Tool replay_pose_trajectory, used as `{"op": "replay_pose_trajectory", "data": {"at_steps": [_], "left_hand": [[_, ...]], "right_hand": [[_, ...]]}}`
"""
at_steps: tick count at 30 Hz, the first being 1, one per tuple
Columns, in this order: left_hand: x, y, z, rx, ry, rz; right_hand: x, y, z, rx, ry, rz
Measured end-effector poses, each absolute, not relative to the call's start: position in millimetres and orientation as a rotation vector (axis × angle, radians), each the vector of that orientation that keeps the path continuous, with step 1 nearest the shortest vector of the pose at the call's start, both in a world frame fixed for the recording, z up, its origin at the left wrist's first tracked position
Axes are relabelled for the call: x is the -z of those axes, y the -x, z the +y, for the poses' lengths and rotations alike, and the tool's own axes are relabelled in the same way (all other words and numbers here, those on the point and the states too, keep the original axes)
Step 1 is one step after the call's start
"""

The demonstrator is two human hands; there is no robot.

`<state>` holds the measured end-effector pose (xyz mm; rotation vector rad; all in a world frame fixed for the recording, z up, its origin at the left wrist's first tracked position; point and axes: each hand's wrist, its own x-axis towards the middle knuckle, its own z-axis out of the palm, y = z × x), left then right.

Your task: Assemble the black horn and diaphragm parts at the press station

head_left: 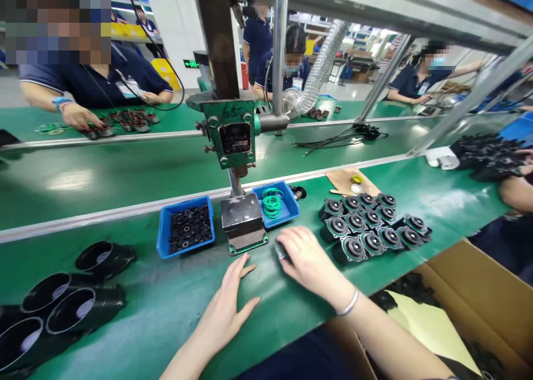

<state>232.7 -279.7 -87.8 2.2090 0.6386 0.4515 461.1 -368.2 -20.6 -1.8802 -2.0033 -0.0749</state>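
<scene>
Here, the right hand (pixel 306 258) grasps and mostly hides a dark part (pixel 281 251) inward from the counter's (pixel 287 309) near edge, its direction and long axis unclear; the left hand (pixel 227 305) is released.

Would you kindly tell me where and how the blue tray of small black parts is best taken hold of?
I'd likely pinch the blue tray by its raised left wall, the left hand coming from the near left: the metal block sits close by its right side. The tray is open-topped and holds loose small black parts, so keeping it level seems wise.
</scene>
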Motion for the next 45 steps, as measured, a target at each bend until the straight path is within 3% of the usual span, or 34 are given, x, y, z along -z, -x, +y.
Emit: {"op": "replay_pose_trajectory", "data": {"at_steps": [5,13,19,25,35,41,45], "left_hand": [[87,-233,-276,-0.441,-2.204,0.658],[89,-231,-277,-0.398,-2.225,0.640],[89,-230,-276,-0.409,-2.270,0.623],[89,-229,-276,-0.456,-2.297,0.608],[88,-229,-276,-0.485,-2.301,0.616],[86,-228,-274,-0.444,-2.236,0.609],[77,-232,-278,-0.450,-2.054,0.602]], "right_hand": [[14,-524,-363,0.404,2.325,-1.924],[12,-541,-349,0.464,2.463,-1.847],[-39,-596,-301,0.070,2.320,-2.240],[-18,-626,-242,-0.221,2.107,-2.612],[-13,-616,-239,-0.205,2.256,-2.661],[-79,-602,-254,0.067,2.576,-2.383],[-103,-545,-297,0.079,2.312,-2.315]]}}
